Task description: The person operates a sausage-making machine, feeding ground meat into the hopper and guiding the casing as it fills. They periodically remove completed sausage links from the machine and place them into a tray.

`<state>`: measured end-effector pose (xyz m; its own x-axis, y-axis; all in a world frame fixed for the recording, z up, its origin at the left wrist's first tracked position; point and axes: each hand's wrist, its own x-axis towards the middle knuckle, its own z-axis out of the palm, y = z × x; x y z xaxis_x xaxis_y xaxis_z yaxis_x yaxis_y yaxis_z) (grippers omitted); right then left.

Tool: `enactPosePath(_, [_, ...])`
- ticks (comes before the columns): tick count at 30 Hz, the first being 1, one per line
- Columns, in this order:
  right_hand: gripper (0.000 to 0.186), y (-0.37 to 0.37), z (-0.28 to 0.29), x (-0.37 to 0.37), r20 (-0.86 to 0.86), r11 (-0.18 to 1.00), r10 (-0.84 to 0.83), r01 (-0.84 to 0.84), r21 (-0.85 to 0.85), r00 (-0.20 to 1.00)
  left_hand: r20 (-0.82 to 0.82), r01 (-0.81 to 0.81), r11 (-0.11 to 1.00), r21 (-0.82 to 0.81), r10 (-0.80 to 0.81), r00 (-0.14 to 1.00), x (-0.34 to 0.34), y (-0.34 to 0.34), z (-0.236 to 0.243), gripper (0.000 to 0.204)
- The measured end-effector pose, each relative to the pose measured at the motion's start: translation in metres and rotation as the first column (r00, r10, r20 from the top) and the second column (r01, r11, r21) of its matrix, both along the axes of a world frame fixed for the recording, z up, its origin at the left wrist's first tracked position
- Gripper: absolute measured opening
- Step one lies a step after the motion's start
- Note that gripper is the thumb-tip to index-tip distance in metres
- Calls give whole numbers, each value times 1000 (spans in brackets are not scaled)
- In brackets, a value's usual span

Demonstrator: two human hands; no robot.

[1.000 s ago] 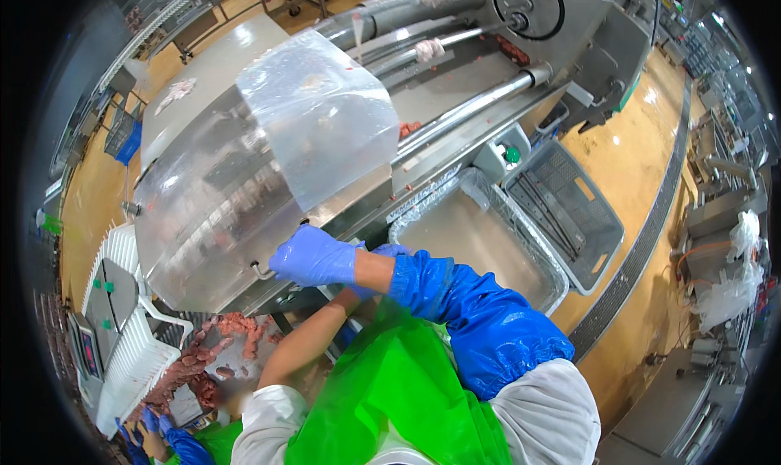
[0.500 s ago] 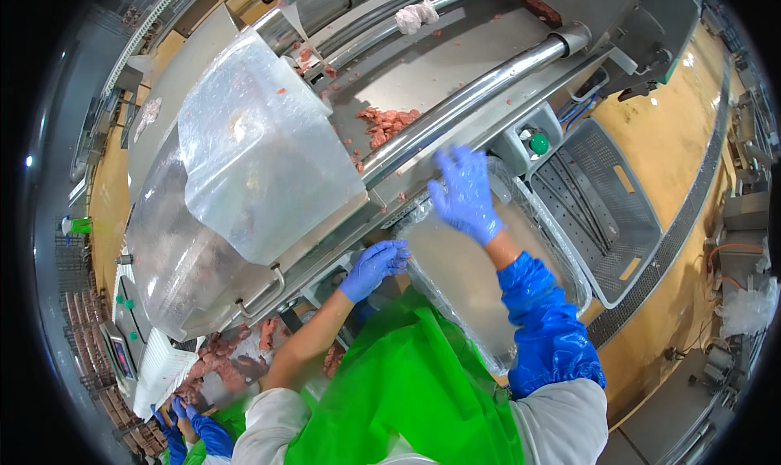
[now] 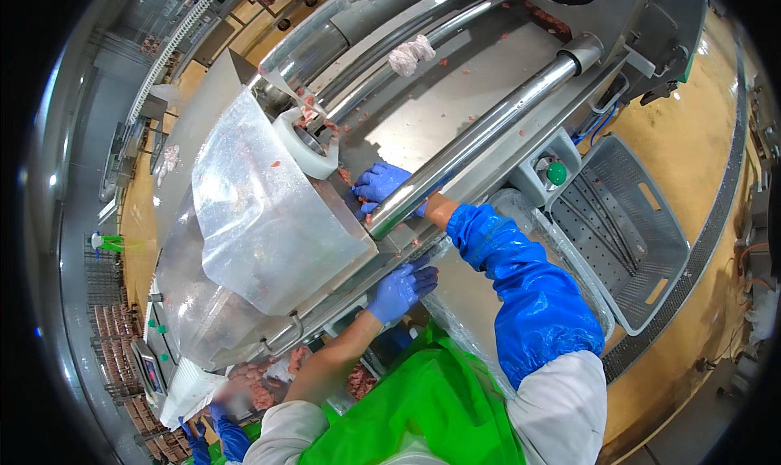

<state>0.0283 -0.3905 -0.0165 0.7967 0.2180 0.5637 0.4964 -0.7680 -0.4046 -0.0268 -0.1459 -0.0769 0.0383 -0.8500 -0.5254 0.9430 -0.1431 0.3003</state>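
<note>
Beneath a steel bar [image 3: 488, 131], my right hand [image 3: 384, 187] reaches onto the machine's metal bed [image 3: 411, 131], fingers bent down over where small pink meat scraps [image 3: 345, 176] lie; what is under them is hidden. My left hand [image 3: 400, 288], in a blue glove too, is at the front edge below, fingers extended and apart. A clear sheet [image 3: 260, 205] covers the curved guard [image 3: 195, 302] beside both hands. Under my right forearm is a plastic-lined tub [image 3: 476, 314]. A white plastic ring [image 3: 305, 148] sits near the bed's left end.
A grey perforated crate [image 3: 618, 229] and a housing with a green button [image 3: 556, 173] stand to the right, beside a floor drain [image 3: 704, 261]. A co-worker's gloved hands and blue sleeves [image 3: 232, 436] show at lower left, near meat pieces [image 3: 260, 392] and a white rack [image 3: 187, 392].
My right hand has left the guard's handle, passed over the tub and reached in under the bar. My left hand has moved slightly right along the edge. The view has shifted.
</note>
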Motion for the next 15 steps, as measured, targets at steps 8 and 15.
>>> enactPosePath(8, [30,34,10,-90,-293,989,-67,102,107,954,-270,-267,960,-88,235,934,-22,-24,-1,48])
enactPosePath(15, [36,137,-3,-202,-268,958,-156,212,193,951,-353,-155,986,-58,125,927,-56,19,-11,43])
